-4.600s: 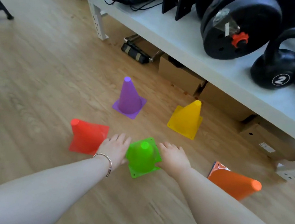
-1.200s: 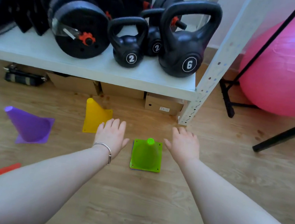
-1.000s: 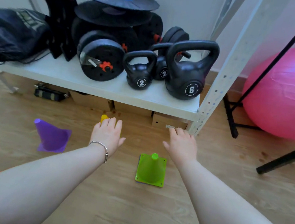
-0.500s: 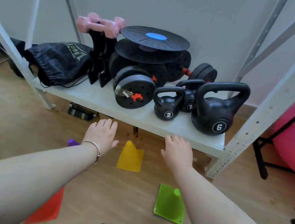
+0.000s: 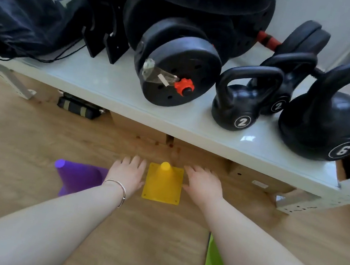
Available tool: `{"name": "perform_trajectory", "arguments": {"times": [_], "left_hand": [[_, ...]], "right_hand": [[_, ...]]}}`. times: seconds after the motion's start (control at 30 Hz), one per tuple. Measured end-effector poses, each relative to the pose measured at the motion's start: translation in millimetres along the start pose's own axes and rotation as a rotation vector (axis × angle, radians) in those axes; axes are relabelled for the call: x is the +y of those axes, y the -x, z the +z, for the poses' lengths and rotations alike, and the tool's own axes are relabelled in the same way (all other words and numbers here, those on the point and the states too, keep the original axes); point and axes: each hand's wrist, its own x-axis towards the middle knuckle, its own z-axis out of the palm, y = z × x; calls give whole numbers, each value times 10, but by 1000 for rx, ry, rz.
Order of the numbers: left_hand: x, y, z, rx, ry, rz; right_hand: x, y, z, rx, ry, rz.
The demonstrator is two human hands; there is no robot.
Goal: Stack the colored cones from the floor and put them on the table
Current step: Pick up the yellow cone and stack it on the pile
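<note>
The step in hand appears to be the pickup of the yellow cone [image 5: 162, 183]: from left to right, a purple cone [image 5: 79, 175] lies tipped on the wooden floor [image 5: 23, 133], the left hand [image 5: 128, 173] sits with fingers spread and empty at the yellow cone's left edge, and the right hand [image 5: 203, 184] mirrors it at the right edge. The next move calls for both hands to close on the base and lift. The yellow cone stands upright on a square base, near the white shelf [image 5: 113, 87]; a green cone [image 5: 214, 261] is partly hidden under the right forearm.

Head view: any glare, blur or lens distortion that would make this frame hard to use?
Head view: wide-angle bend curves the white shelf edge. Small glare patch near the kettlebell marked 2. Right edge is smeared and frame corners are soft. The yellow cone and both hands, left and right, are sharp and evenly lit.
</note>
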Motion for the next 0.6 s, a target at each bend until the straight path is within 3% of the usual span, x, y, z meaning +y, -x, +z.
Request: {"name": "perform_trajectory", "arguments": {"times": [0.17,0.37,0.6], "left_hand": [[80,-265,253,-83,147,78],[126,-363,448,-220,351,83],[125,-358,378,-191,595,45]], "right_hand": [[-148,-250,252,-118,-54,0],[-184,-311,416,-145,-261,36],[-129,-221,385,-117,-412,95]]}}
